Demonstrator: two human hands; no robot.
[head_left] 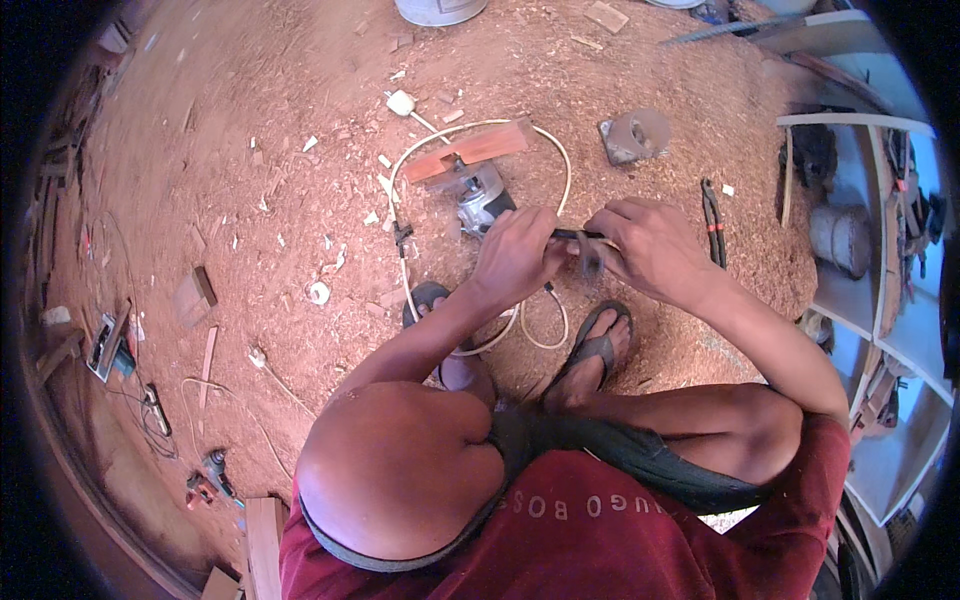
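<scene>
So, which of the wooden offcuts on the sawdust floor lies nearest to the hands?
The flat reddish wooden strip on top of the grey power tool, just beyond the left hand; the other offcuts lie farther away.

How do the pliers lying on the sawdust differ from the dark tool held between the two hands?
The pliers lie untouched on the sawdust floor, right of the right hand; the dark tool is gripped between that hand and the left hand. The pliers show red bands on their handles; the held tool looks plain dark. The pliers are fully visible; the held tool is mostly hidden. Both are slim and dark.

Sawdust-covered floor, pale blue shelves at right.
</scene>
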